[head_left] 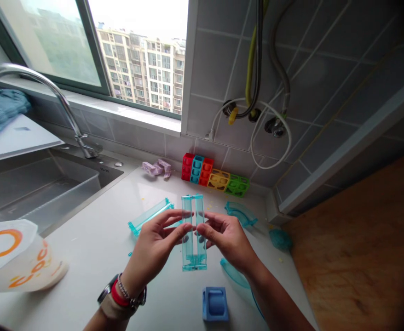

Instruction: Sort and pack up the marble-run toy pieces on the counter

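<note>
Both hands hold a clear teal plastic frame (194, 263) upright above the white counter. It is long and narrow, with a gap down its middle. My left hand (160, 234) pinches its left side between thumb and fingers. On the opposite side, my right hand (224, 236) grips the right strip the same way. Behind my left hand lies another teal plastic piece (150, 215) with clips at its ends. A curved teal piece (239, 214) rests beyond my right hand, and a second curved one (234, 272) is partly hidden under my right forearm.
A blue cube block (216, 304) sits near the front. Coloured blocks (216, 174) line the back wall beside a folded pink-white piece (156, 168). At left are a large cup (19, 257), the sink (115, 178) and a faucet (60, 92). A teal lump (280, 239) lies right.
</note>
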The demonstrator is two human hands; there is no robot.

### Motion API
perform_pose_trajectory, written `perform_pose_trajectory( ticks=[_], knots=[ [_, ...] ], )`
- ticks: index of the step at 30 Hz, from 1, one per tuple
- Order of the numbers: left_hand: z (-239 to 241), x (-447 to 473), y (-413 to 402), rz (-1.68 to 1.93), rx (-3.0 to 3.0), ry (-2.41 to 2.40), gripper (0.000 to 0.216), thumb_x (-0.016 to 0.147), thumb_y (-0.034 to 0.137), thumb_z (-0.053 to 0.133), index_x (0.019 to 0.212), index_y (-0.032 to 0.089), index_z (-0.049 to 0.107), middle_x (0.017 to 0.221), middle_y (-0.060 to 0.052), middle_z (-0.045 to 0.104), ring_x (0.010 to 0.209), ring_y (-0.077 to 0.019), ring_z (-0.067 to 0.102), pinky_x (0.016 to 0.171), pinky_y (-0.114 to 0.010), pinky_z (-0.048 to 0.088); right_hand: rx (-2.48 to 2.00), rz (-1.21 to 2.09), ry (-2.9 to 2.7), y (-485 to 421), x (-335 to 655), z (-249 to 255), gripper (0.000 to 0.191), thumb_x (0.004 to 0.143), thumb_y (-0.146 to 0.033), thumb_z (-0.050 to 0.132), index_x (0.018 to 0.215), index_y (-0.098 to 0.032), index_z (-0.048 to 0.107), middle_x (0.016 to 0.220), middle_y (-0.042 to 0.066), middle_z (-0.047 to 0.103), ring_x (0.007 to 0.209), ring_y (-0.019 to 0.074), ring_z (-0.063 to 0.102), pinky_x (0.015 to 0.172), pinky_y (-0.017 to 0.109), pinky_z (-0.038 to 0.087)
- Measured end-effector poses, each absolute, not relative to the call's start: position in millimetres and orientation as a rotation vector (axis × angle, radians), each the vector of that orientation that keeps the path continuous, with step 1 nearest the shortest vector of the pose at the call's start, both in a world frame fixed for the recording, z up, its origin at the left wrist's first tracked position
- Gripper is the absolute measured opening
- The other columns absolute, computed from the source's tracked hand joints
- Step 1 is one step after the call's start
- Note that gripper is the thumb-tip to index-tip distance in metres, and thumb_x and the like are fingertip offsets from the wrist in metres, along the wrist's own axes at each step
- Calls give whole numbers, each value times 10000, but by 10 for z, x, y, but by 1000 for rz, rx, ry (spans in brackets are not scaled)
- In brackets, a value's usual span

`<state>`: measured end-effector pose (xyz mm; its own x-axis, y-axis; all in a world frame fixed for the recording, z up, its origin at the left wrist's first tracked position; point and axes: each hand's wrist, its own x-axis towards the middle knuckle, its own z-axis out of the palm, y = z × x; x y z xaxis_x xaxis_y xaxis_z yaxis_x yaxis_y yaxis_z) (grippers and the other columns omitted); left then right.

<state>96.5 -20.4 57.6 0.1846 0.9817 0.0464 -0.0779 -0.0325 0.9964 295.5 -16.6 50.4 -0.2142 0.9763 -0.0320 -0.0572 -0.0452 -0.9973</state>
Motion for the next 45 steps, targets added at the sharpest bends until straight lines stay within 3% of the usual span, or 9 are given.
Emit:
perform_pose_trajectory(
  ticks=[5,12,16,23,30,45],
  knots=[
    [520,1040,-207,1145,1210,997,353,879,445,796,1127,205,722,1221,-118,767,1035,-254,771,752,-278,655,-1133,1412,-1332,-148,3008,570,556,782,-536,854,1163,-135,799,748,46,697,659,152,621,521,238,550],
    [518,1066,-224,1250,1045,974,405,844,458,827,1124,190,708,1174,-121,787,958,-256,795,749,-309,661,-1115,1476,-1462,-154,3041,568,552,769,-544,855,1154,-152,801,757,24,701,648,134,613,533,233,543],
    [589,1039,-248,1177,981,899,326,874,460,798,998,181,685,1238,-130,770,913,-260,810,707,-299,661,-1152,1358,-1384,-156,3056,591,632,745,-569,862,1211,-156,758,793,30,725,702,169,665,558,255,555],
    [631,1059,-234,1238,1081,969,335,867,454,800,995,165,690,1276,-151,749,892,-267,812,657,-296,668,-1215,1352,-1252,-105,3140,630,523,782,-626,801,1028,-164,790,758,48,725,637,167,668,465,216,472],
    [597,1032,-210,1202,1217,988,305,862,425,809,1013,168,742,1218,-130,765,894,-247,804,652,-271,677,-1193,1307,-1320,-124,3082,601,610,783,-588,823,1197,-146,748,816,46,727,659,162,656,534,251,523],
    [523,1018,-226,1132,1267,994,306,855,443,810,1006,186,742,1177,-104,773,956,-259,792,683,-282,682,-1211,1348,-1374,-164,3029,625,643,796,-594,801,1233,-127,743,841,62,736,715,173,671,539,242,523]
  ],
)
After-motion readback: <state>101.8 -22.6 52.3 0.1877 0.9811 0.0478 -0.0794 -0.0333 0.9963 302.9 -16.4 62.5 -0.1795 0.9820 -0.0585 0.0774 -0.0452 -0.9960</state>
